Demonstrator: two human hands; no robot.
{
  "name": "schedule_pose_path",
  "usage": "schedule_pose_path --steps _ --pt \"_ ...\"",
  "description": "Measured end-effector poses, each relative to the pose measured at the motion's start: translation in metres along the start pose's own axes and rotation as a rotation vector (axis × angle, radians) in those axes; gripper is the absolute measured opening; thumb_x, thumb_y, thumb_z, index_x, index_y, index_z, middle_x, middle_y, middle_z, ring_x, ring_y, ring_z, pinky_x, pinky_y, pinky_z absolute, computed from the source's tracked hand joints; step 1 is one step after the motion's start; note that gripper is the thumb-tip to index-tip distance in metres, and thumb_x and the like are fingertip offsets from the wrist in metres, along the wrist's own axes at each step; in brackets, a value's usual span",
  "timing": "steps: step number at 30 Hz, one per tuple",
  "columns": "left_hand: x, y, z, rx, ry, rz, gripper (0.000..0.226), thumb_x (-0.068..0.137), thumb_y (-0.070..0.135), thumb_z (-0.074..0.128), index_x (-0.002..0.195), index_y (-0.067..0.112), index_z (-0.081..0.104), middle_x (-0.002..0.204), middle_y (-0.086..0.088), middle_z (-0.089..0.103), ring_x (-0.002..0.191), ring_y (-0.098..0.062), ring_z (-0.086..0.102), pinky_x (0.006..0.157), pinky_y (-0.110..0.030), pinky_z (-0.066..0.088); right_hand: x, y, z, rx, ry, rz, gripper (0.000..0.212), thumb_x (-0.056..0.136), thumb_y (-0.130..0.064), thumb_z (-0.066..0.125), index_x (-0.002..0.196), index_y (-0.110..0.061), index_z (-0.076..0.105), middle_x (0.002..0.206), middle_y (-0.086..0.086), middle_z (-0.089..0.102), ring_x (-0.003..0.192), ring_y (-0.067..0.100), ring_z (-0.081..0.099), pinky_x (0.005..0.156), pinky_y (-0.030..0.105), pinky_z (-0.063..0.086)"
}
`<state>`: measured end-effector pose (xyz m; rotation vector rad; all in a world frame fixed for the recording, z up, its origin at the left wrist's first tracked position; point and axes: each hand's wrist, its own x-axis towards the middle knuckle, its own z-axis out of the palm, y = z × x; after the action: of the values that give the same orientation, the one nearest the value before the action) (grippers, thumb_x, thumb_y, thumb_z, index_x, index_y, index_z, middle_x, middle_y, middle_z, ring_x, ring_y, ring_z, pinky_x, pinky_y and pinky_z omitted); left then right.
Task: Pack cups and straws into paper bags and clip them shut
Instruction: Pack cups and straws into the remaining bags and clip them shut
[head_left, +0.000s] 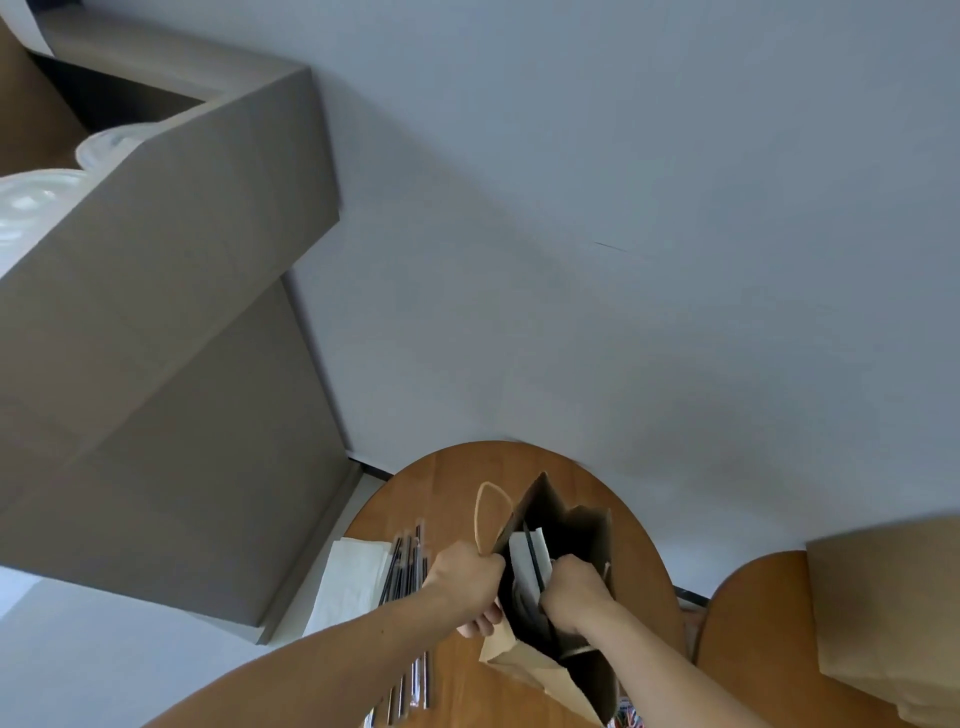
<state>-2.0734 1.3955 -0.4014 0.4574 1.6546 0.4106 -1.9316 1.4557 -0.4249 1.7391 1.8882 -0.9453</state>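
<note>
Paper bag (569, 525) held at its mouth

We see wrapped straws (404, 569) lying left on the round table (447, 483). Our left hand (467, 582) grips the bag's left rim, fingers curled tight. The bag stands mid-table, mouth open. Our right hand (571, 595) is curled inside it; what it grips, we cannot tell.

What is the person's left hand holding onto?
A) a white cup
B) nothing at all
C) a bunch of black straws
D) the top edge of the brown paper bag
D: the left hand curls its grip round the rim of the open paper bag, right beside the bag's handle, while the straws lie untouched on the table.
</note>
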Motion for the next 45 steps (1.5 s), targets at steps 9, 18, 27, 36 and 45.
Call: schedule_pose_path --steps 9,18,27,36,45 --pt "-0.004 -0.005 0.018 0.068 -0.028 0.036 0.036 0.096 0.024 0.044 0.107 -0.007 0.056 0.06 -0.011 0.065 0.047 -0.021 0.059 0.051 -0.025 0.049 0.03 -0.011 0.017 0.139 -0.042 0.059 0.017 0.101 -0.009 0.042 0.104 -0.012 0.058 0.109 0.009 0.062 0.104 0.022 0.062 0.09 0.026 0.05" --pt "0.001 -0.01 0.012 0.114 -0.003 0.102 0.026 0.089 0.025 0.047 0.086 0.001 0.057 0.066 -0.014 0.069 0.051 -0.021 0.063 0.053 -0.027 0.052 0.035 -0.002 0.013 -0.031 0.054 0.057 0.008 0.098 -0.013 0.048 0.097 -0.014 0.057 0.08 -0.002 0.052 0.08 0.016 0.057 0.072 0.025 0.047" --pt "-0.001 -0.004 0.007 0.364 0.102 0.336 0.029 0.09 0.033 0.058 0.115 0.02 0.053 0.096 -0.007 0.067 0.083 -0.023 0.07 0.073 -0.037 0.062 -0.02 -0.025 -0.054 -0.532 -0.03 -0.241 0.019 0.085 -0.032 0.06 0.073 -0.019 0.052 0.073 -0.002 0.056 0.065 0.017 0.055 0.055 0.03 0.036" --pt "-0.007 -0.001 0.022 0.464 0.025 0.413 0.016 0.086 0.034 0.06 0.094 0.022 0.054 0.08 0.0 0.056 0.073 -0.015 0.057 0.073 -0.033 0.054 -0.034 0.028 -0.102 0.263 0.138 -0.34 0.031 0.088 -0.056 0.06 0.084 -0.027 0.067 0.068 -0.007 0.07 0.064 0.004 0.065 0.068 0.027 0.051" --pt "-0.016 -0.001 0.039 0.482 -0.031 0.403 0.063 0.085 0.037 0.061 0.144 0.027 0.041 0.137 0.002 0.054 0.12 -0.019 0.054 0.094 -0.03 0.049 -0.016 0.065 -0.059 0.569 0.302 -0.158 0.019 0.099 -0.038 0.048 0.093 -0.024 0.059 0.086 -0.003 0.064 0.078 0.015 0.064 0.066 0.032 0.054"
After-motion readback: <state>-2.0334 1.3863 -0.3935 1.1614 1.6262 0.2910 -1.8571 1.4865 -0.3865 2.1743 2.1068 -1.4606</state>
